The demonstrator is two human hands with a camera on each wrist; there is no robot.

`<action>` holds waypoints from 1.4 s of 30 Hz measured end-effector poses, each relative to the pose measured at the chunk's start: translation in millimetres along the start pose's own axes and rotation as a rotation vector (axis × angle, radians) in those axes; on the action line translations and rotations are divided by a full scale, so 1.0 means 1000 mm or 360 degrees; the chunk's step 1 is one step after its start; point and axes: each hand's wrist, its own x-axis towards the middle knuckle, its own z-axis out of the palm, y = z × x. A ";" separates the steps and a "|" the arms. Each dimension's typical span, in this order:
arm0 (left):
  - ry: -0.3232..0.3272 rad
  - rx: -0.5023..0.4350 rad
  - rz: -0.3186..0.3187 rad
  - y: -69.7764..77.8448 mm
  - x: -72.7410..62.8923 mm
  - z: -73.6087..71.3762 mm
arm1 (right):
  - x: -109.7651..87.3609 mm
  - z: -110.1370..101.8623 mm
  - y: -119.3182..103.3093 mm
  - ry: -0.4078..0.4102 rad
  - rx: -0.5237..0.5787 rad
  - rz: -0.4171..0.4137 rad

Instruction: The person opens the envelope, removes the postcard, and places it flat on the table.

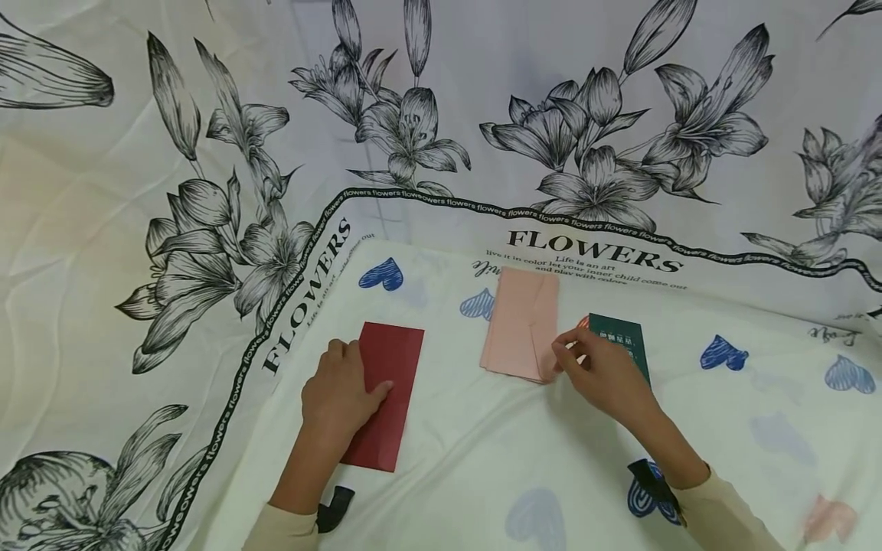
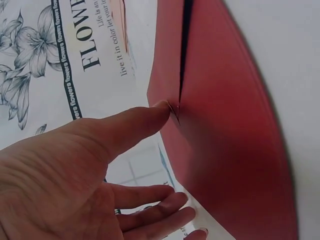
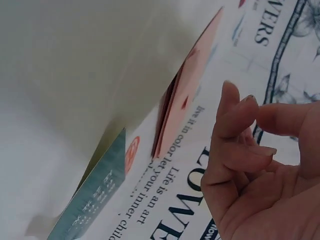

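Note:
My left hand (image 1: pixel 341 394) rests on a red paper envelope (image 1: pixel 400 390) lying on the bed-like white cloth, fingers along its left edge and thumb over its face. In the left wrist view, the thumb tip touches the red envelope (image 2: pixel 225 125) at a slit of its flap, and the other fingers are fairly straight. Beside the lower right corner of a small stack of pink envelopes (image 1: pixel 520 321), my right hand (image 1: pixel 606 375) is loosely curled. Its thumb and index tips meet in the right wrist view, with nothing seen between them.
A dark green card (image 1: pixel 630 344) with pale characters lies partly beneath my right hand in the head view. White cloth (image 1: pixel 468 459) printed with hearts spreads under everything, bordered by a black band with "flowers" lettering and large lily drawings (image 1: pixel 592 161).

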 end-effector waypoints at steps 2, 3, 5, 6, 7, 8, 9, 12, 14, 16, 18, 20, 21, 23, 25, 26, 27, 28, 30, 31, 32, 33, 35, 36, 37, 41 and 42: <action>0.0005 0.0009 0.0003 0.001 0.000 -0.001 | 0.007 -0.002 0.002 0.0010 -0.0042 0.0016; 0.0007 0.0015 0.0007 0.001 -0.001 -0.001 | 0.010 -0.002 0.004 0.0014 -0.0062 0.0031; 0.0022 0.0023 0.0022 0.001 -0.002 -0.001 | 0.017 -0.002 0.010 0.0012 -0.0094 0.0064; 0.0038 0.0023 0.0030 0.002 -0.002 -0.001 | 0.021 -0.001 0.013 0.0004 -0.0103 0.0081; 0.0062 0.0013 0.0040 0.003 -0.004 -0.001 | 0.024 0.000 0.017 -0.0005 -0.0103 0.0104; 0.0089 0.0002 0.0052 0.005 -0.005 -0.001 | 0.027 0.002 0.020 -0.0014 -0.0100 0.0122; 0.0122 -0.0011 0.0071 0.008 -0.007 0.000 | 0.031 0.003 0.023 -0.0021 -0.0090 0.0137; 0.0208 -0.0112 0.0153 0.022 -0.013 0.000 | 0.040 0.009 0.031 -0.0074 -0.0029 0.0196; 0.0226 -0.0180 0.0232 0.034 -0.019 0.001 | 0.045 0.014 0.033 -0.0125 0.0012 0.0235; 0.0209 -0.0261 0.0309 0.045 -0.024 0.002 | 0.048 0.018 0.034 -0.0164 0.0030 0.0265; 0.0167 -0.0301 0.0363 0.054 -0.029 0.005 | 0.049 0.020 0.035 -0.0184 0.0030 0.0278; 0.0126 -0.0337 0.0381 0.061 -0.032 0.007 | 0.047 0.020 0.036 -0.0179 0.0032 0.0273; 0.0115 -0.0340 0.0385 0.062 -0.033 0.008 | 0.047 0.020 0.036 -0.0169 0.0043 0.0267; 0.0105 -0.0344 0.0383 0.064 -0.033 0.009 | 0.045 0.019 0.036 -0.0150 0.0073 0.0254; 0.0117 -0.0353 0.0383 0.064 -0.033 0.009 | 0.044 0.017 0.036 -0.0129 0.0118 0.0231; 0.0125 -0.0353 0.0383 0.064 -0.033 0.009 | 0.043 0.016 0.036 -0.0121 0.0145 0.0220; 0.0129 -0.0356 0.0382 0.063 -0.033 0.009 | 0.043 0.016 0.036 -0.0109 0.0170 0.0205; 0.0134 -0.0361 0.0386 0.063 -0.033 0.009 | 0.042 0.015 0.037 -0.0097 0.0194 0.0190; 0.0137 -0.0371 0.0387 0.064 -0.033 0.009 | 0.041 0.015 0.036 -0.0072 0.0242 0.0165; 0.0136 -0.0381 0.0392 0.064 -0.033 0.009 | 0.040 0.014 0.036 -0.0058 0.0257 0.0156; 0.0133 -0.0391 0.0394 0.064 -0.034 0.008 | 0.038 0.013 0.036 -0.0039 0.0259 0.0156; 0.0129 -0.0407 0.0399 0.065 -0.034 0.008 | 0.036 0.013 0.034 -0.0025 0.0268 0.0159; 0.0114 -0.0456 0.0409 0.067 -0.035 0.007 | 0.032 0.011 0.032 0.0008 0.0285 0.0170; 0.0097 -0.0495 0.0414 0.068 -0.035 0.007 | 0.028 0.009 0.030 0.0022 0.0305 0.0176; 0.0073 -0.0542 0.0416 0.069 -0.036 0.007 | 0.025 0.008 0.027 0.0038 0.0321 0.0178; -0.0095 -0.0851 0.0419 0.076 -0.038 0.007 | 0.008 0.000 0.010 0.0071 0.0451 0.0139; -0.0134 -0.0927 0.0414 0.078 -0.038 0.007 | 0.003 -0.002 0.005 0.0073 0.0488 0.0127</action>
